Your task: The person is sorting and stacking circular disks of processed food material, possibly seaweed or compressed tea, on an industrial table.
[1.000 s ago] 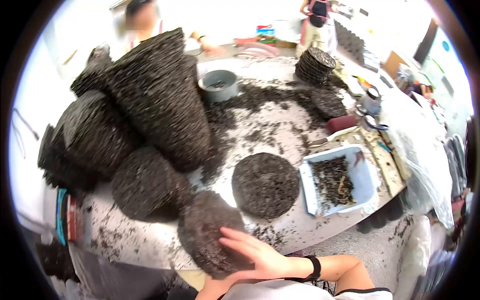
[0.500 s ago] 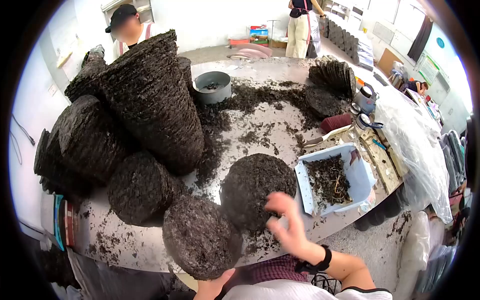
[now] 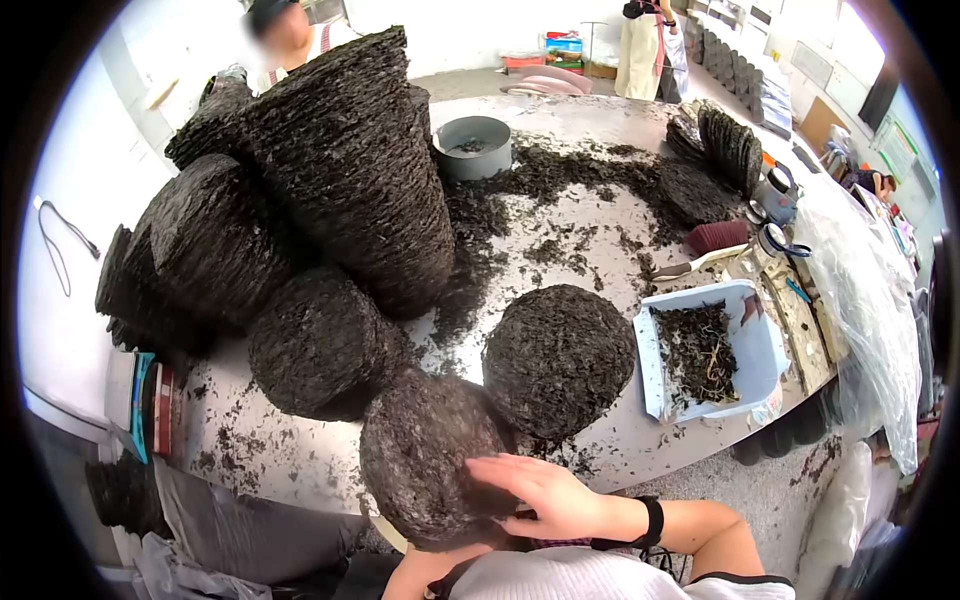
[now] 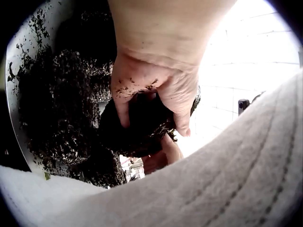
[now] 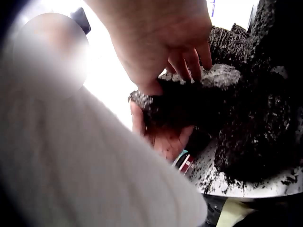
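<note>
A dark, rough round cake that looks like dried seaweed [image 3: 425, 455] is tilted up at the table's front edge. My left hand [image 3: 440, 565] holds it from below at its near edge, thumb and fingers spread around it in the left wrist view. Across its upper face lie the fairly straight fingers of my right hand [image 3: 545, 497], with the thumb low near the rim. Just beyond, a flat pile of the same round cakes [image 3: 560, 360] lies on the table. Another round stack [image 3: 320, 345] leans on its side to the left of the held cake.
Tall stacks of dark cakes [image 3: 350, 170] crowd the left. A grey round tub [image 3: 480, 165] stands behind. At right are a blue tray [image 3: 762, 365] of scraps, a white-handled brush [image 3: 700, 262] and cups [image 3: 775, 195]. Dark crumbs litter the table [image 3: 575, 215]; a person stands opposite.
My right hand first lay on the held cake, then lifted away over the flat pile, and now rests on the cake again. The left hand stays beneath it. The head view has shifted.
</note>
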`<move>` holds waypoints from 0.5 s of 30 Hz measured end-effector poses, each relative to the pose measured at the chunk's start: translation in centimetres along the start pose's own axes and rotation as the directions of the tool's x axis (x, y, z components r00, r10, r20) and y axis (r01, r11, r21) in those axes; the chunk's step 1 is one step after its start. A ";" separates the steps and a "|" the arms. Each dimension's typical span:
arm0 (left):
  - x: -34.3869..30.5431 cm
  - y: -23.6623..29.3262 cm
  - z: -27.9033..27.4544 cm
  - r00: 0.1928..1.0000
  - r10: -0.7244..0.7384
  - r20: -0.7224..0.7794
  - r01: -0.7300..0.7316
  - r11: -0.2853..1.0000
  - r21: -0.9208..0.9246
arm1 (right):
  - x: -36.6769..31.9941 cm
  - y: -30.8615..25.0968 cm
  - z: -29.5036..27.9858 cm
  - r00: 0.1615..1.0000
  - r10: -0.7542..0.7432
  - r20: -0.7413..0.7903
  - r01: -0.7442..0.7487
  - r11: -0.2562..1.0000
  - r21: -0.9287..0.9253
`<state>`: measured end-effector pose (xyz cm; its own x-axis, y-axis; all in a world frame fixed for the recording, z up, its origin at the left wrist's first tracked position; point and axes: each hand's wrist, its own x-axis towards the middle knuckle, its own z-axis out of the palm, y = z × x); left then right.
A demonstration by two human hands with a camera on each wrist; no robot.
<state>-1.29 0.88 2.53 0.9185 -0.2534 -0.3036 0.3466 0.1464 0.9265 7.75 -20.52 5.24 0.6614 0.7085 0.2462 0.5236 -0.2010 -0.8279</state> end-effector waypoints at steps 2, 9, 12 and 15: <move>0.4 -0.1 0.5 0.997 0.075 -0.001 -0.075 0.994 0.079 | -0.5 -0.6 0.4 0.999 0.034 -0.036 -0.036 0.996 -0.080; 0.2 -2.2 -1.0 0.959 0.282 -0.038 -0.262 0.927 0.270 | -2.7 2.3 -3.1 0.616 0.466 -0.635 -0.254 0.881 0.400; 0.0 -3.2 -1.3 0.968 0.217 -0.123 -0.188 0.959 0.210 | -3.5 5.0 -4.7 0.369 0.710 -0.600 -0.059 0.662 0.748; -0.2 -3.4 -1.3 0.969 0.191 -0.158 -0.173 0.977 0.122 | -4.8 8.8 -4.8 0.340 0.588 -0.734 -0.184 0.807 0.561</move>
<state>-2.42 1.63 -0.88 0.9861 -0.0669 -0.1521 0.1566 0.0698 0.9852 11.81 -28.97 -0.83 0.9270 -0.3736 -0.0331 -0.0007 0.0867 -0.9962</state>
